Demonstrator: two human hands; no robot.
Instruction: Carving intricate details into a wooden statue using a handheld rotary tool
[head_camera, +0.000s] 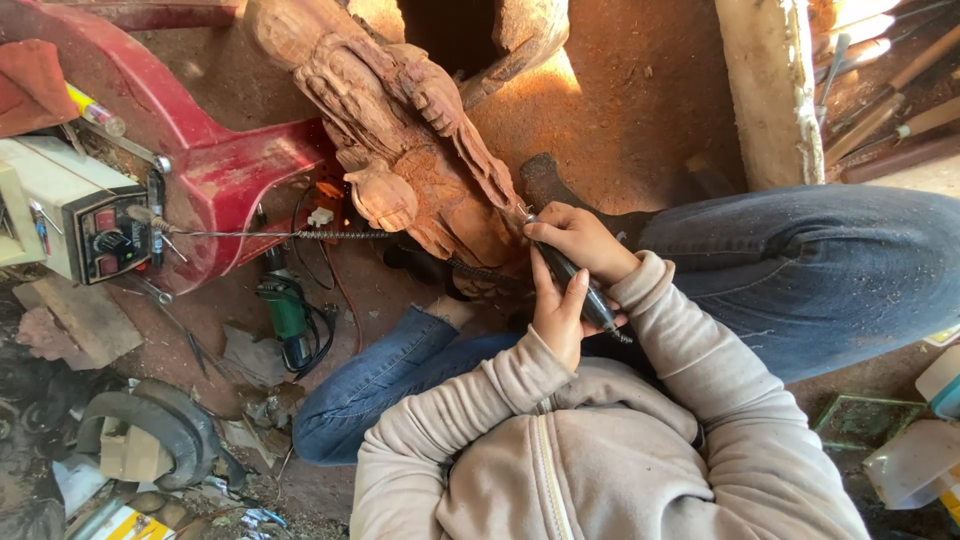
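Seen from above, a person in a beige zip sweatshirt and blue jeans sits on a dusty floor (620, 90) with one carved wooden figure (420, 150) lying across the legs. Two hands meet at the figure's lower edge. The right hand (580, 240) is curled around one dark pen-shaped rotary handpiece (575, 285), gripping it near its tip, which touches the carving. The left hand (558, 315) has its fingers together and rests against the handpiece's shaft, steadying it from below. One coiled flexible shaft (300, 235) runs left from behind the carving towards one cream control box (70, 205) with red switches. One green angle grinder (290, 315) lies on the floor beside the left knee. One red painted frame (220, 165) sits under the figure's upper part. Several wooden-handled tools (890, 90) lie at the top right, too overlapped to count.
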